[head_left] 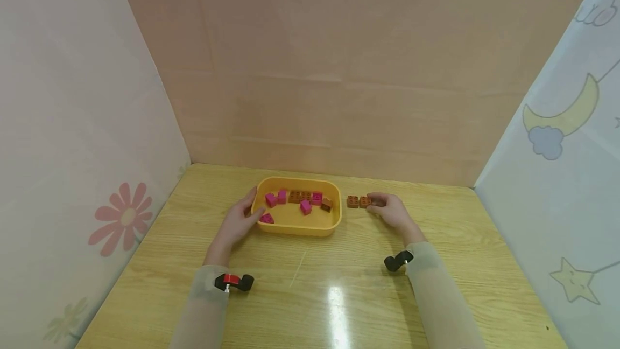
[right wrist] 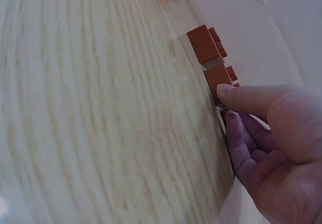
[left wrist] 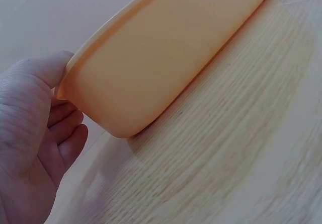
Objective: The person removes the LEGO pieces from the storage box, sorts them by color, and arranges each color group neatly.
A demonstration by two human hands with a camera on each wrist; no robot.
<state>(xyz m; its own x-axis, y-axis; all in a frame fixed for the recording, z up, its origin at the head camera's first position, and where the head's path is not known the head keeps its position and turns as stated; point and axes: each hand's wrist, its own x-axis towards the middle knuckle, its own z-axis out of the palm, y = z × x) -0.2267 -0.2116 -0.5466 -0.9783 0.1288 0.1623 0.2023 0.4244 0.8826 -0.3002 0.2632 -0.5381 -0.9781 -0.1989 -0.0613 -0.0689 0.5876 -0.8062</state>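
Pink bricks (head_left: 305,207) lie in the yellow tray (head_left: 296,230) my left hand (head_left: 237,223) grips; one brown brick (head_left: 352,202) neighbours the studded brown block (head_left: 364,202) my right hand (head_left: 393,214) pinches

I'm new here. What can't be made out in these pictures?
Left wrist view: the tray hides the blocks inside and the thumb tip of the left hand.
Right wrist view: the top edge cuts off most of the tray.
Head view: the right hand covers one end of the brown block it pinches.
Head view: the bottom edge cuts off both sleeves; a dark speck on the table is too small to identify.
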